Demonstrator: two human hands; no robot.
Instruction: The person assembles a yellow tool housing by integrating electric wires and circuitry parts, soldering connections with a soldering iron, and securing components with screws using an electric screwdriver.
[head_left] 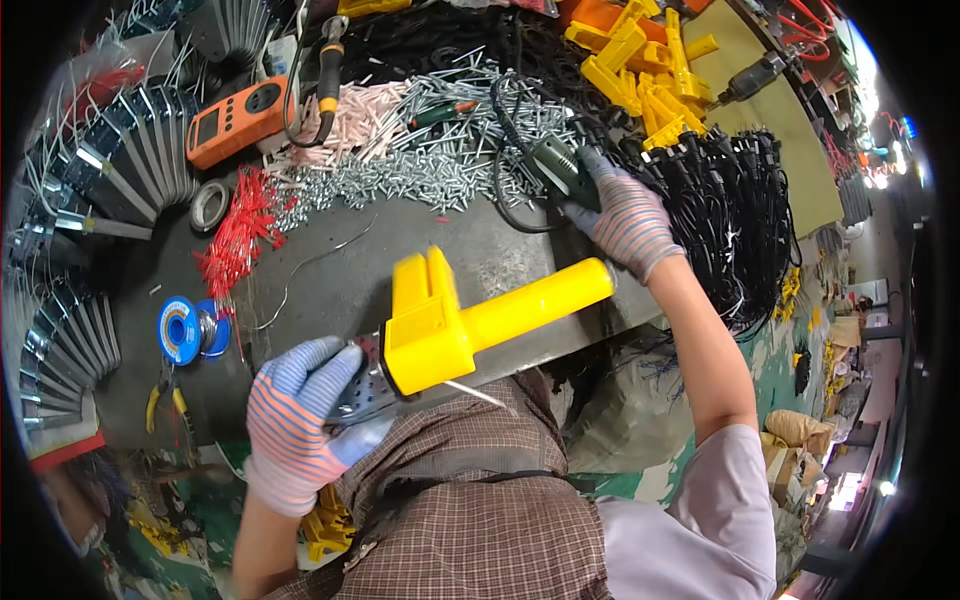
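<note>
The plastic casing [430, 350] is bright yellow, the tool [562, 170] dark green. Both gloves [290, 425] carry blue, orange and whitish stripes. The apron [480, 535] is brown check, the sleeve [720, 510] pale lilac, the meter [235, 125] orange, the spool [179, 330] blue, the worktop [350, 300] dark grey.

Dark grey workbench [330, 300]; green floor [775, 375], pale patches; bright lamp [887, 488] far right.

A workshop, this — loose screws [440, 180] heaped at upper centre, black cables [715, 220] upper right, blue spool [178, 330] left.
</note>
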